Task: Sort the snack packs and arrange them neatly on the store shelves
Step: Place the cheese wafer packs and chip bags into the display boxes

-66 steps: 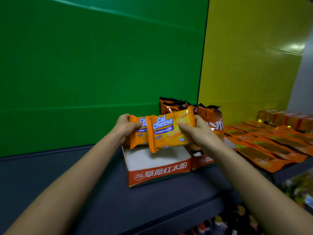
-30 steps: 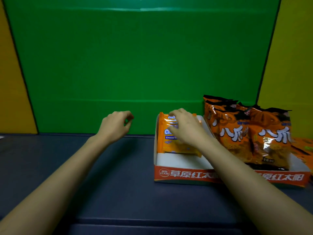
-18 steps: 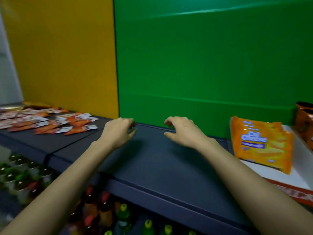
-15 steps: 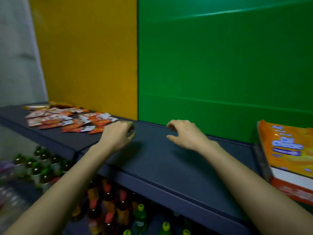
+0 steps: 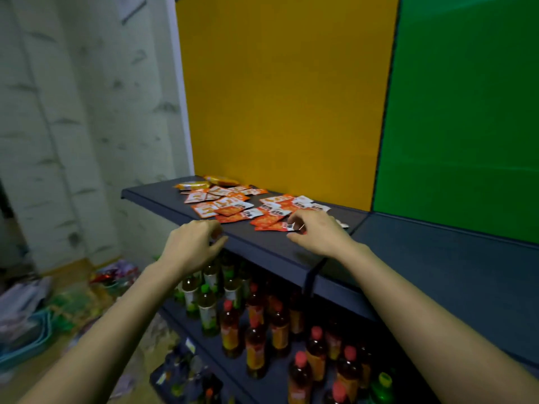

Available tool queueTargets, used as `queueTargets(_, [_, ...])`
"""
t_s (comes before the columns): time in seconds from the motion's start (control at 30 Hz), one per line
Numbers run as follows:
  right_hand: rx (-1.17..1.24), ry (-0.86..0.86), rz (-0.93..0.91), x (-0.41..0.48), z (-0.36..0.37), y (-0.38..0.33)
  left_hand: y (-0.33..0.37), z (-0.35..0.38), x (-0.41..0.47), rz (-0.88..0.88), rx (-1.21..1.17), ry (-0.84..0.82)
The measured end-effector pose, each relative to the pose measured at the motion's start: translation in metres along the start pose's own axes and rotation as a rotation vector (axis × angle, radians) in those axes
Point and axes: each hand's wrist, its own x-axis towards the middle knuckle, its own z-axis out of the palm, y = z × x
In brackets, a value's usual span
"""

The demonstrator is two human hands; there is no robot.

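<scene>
1. Nearest the camera, two bare forearms reach forward toward the dark shelf, the landmark for everything here.
2. Below the shelf's front edge stand rows of bottles with red caps, and a few with green caps, on a lower level.
3. The left hand hovers at the shelf's front edge, fingers curled loosely inward; it grasps nothing that can be seen, and whether a fingertip touches the edge cannot be told.
4. The right hand is over the shelf top, a little farther in than the left hand. Its thumb and fingertips are at the corner of the nearest small packet, at the near edge of the pile. Whether the pinch has closed on the packet cannot be told through the blur.
5. The snack packs lie flat and scattered on the shelf's left section, orange-red and white sachets overlapping without order, just beyond both hands.
6. Farther back, at the shelf's rear left corner, lie two yellow-orange packs, close to the pile.
7. Behind the shelf's left section rises a yellow panel; to its right, behind the bare right section, a green panel.
8. Left of the shelf and lower down, blurred clutter lies on the floor in front of a pale wall.
</scene>
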Motion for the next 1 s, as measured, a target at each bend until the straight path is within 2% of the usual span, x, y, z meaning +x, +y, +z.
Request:
queueTargets(0.4, [0.053,-0.035,-0.036,0.143,0.066,-0.071,-0.15,0.03,0.038,-0.13,-0.049,0.003])
queueTargets(0.67, [0.025,0.012,0.054,0.272,0.105,-0.074,-0.225,0.068,0.139,-0.135,-0.168,-0.054])
queueTargets(1.0, [-0.081,0.012,0.177,0.395,0.137,-0.074,-0.316,0.132,0.254,-0.277,-0.275,-0.109])
